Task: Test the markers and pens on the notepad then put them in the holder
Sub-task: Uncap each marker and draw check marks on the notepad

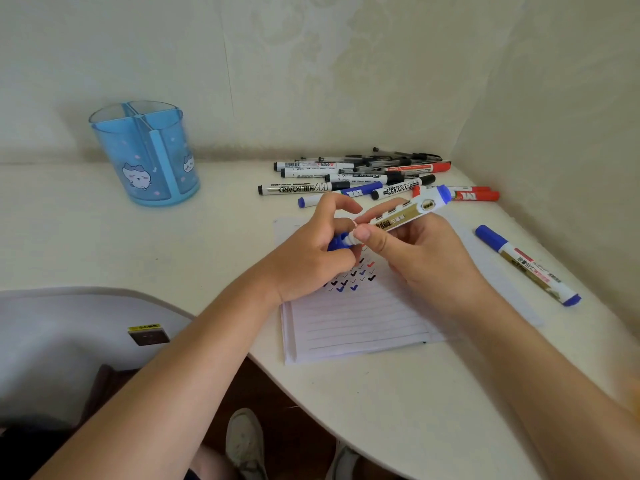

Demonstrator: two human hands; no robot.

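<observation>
My right hand (415,251) grips a white and gold marker with blue ends (408,211) above the lined notepad (360,323). Its blue cap (336,243) is pinched in my left hand (311,258) at the marker's lower left end. I cannot tell whether the cap is on or off the tip. Several black, blue and red tick marks (353,277) show on the notepad under my hands. The blue pen holder (147,154) stands at the far left of the table, with nothing visible inside.
A pile of markers and pens (367,174) lies by the wall beyond the notepad. Another blue marker (526,265) lies to the right of the notepad. The table's curved front edge (311,407) runs below. A white chair (69,341) sits at the lower left.
</observation>
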